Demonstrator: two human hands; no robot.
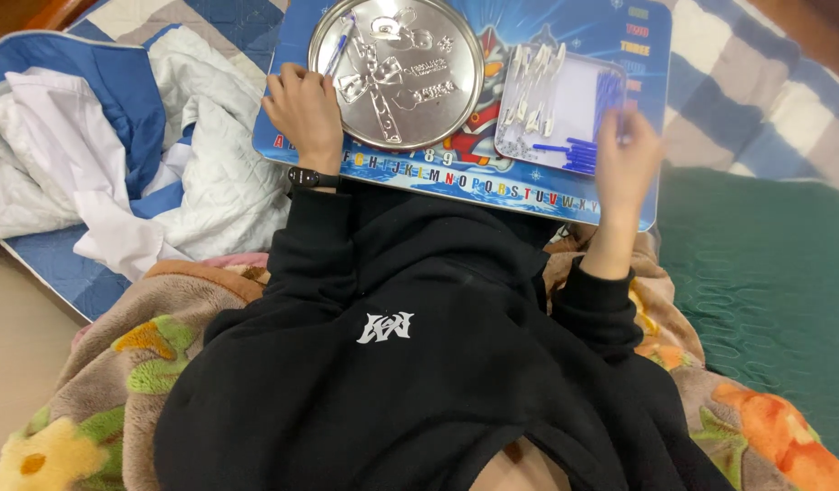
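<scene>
Two hands of mine are out on the blue lap desk [565,195]. My right hand [627,156] reaches into the shallow clear tray [565,100], its fingers down among the blue pen parts [576,153] at the near right corner; the hand is smeared by motion, so I cannot tell whether the fingers have pinched a piece or only touch the heap. My left hand [303,114] lies at the near left edge of the round metal tray [397,68], fingers loosely curled with the tips against the rim, holding nothing I can make out.

The blue pieces are short, thin sticks, some lying flat along the tray's near edge, others bunched along its right wall. Pale clear pen barrels [533,86] lie side by side in the tray's left half. A finished pen [339,44] with a blue tip rests aslant on the metal tray's upper left.

My black hoodie [410,336] hides the desk's near edge in the middle, and the desk's far edge is cut off at the top. A white and blue quilt [101,136] is bunched to my left.
</scene>
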